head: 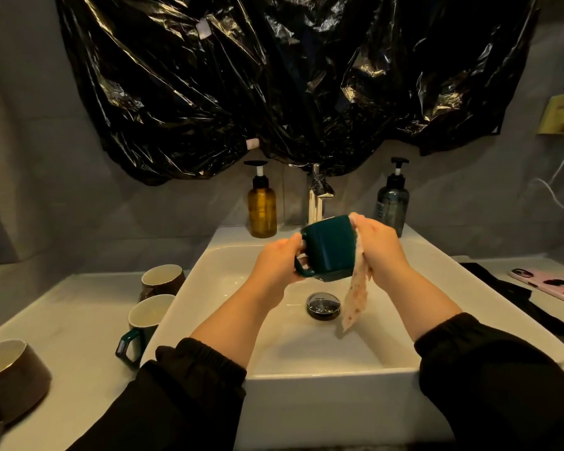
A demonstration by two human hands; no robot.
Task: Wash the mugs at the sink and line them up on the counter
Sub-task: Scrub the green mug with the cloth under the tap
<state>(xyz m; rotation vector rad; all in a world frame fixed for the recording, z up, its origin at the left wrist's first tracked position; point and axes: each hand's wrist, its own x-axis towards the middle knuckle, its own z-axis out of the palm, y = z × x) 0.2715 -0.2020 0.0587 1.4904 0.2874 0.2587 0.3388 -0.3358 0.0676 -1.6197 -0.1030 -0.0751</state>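
**A:** White sink (228,265) down below, gray wall behind. See the green mug (328,247)?

**B:** Yep. Up in the air over the sink bowl, above the drain (323,305). Held between both hands.

**A:** Left hand (275,262)?

**B:** Reaching in from the left, fingers curled round the handle. Gripping it.

**A:** And the right hand (380,245)?

**B:** Coming in from the right, closed round a spotty cloth (357,297), pressing it on the mug's right side. Rest of the cloth hanging down toward the drain.

**A:** Both arms?

**B:** Stretched forward, black sleeves bunched near the elbows.

**A:** Anything hard to see?

**B:** Right fingertips hidden behind mug and cloth. Mug's mouth hidden too, so no telling top from bottom.

**A:** Which way pointing?

**B:** Long way running up and down, leaning a bit. Handle sticking out left and low.

**A:** Round about?

**B:** On the counter (79,314) to the left, a far brown mug (162,281), a second green mug (145,323), and a near brown mug (10,379) cut off by the edge. All three mouths up. Tap (316,196) at the back, between an amber bottle (261,206) and a dark bottle (393,206). Shiny black plastic sheet (274,76) on the wall. Pink phone (547,283) and black brush (518,297) off to the right.
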